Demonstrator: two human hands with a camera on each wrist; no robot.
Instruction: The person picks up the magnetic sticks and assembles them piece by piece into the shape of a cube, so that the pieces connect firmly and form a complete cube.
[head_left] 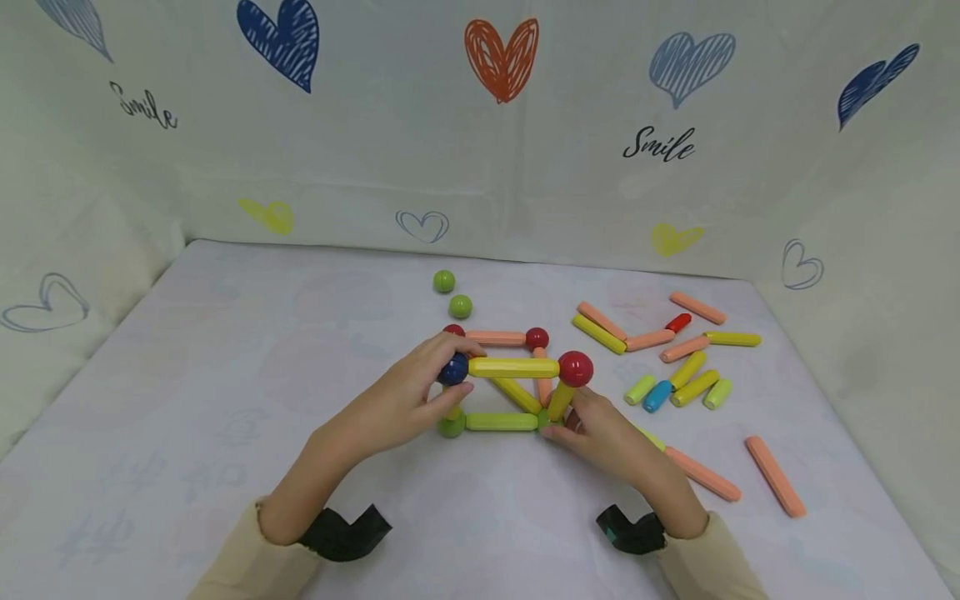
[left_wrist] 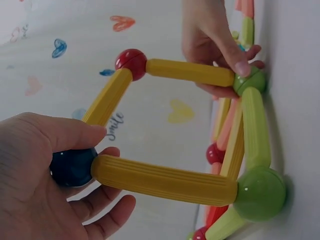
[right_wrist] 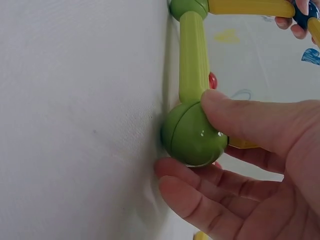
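Note:
A frame of ribbed rods and balls stands on the table. Its upper left corner is a blue ball (head_left: 453, 369), gripped between the thumb and fingers of my left hand (head_left: 397, 412). From that ball a yellow rod (head_left: 513, 367) runs to a red ball (head_left: 576, 368), and another yellow rod (left_wrist: 165, 180) goes down to a green ball (left_wrist: 261, 194). My right hand (head_left: 607, 433) holds the lower right green ball (right_wrist: 194, 134) between thumb and fingers. A light green rod (head_left: 501, 422) joins the two green balls. Behind are a salmon rod (head_left: 495, 338) and a smaller red ball (head_left: 537, 337).
Two loose green balls (head_left: 461, 306) lie beyond the frame. To the right are scattered salmon rods (head_left: 775, 477), yellow rods (head_left: 732, 339), a short blue rod (head_left: 657, 396) and a short red rod (head_left: 678, 323). A printed cloth (head_left: 570, 192) hangs at the table's back edge.

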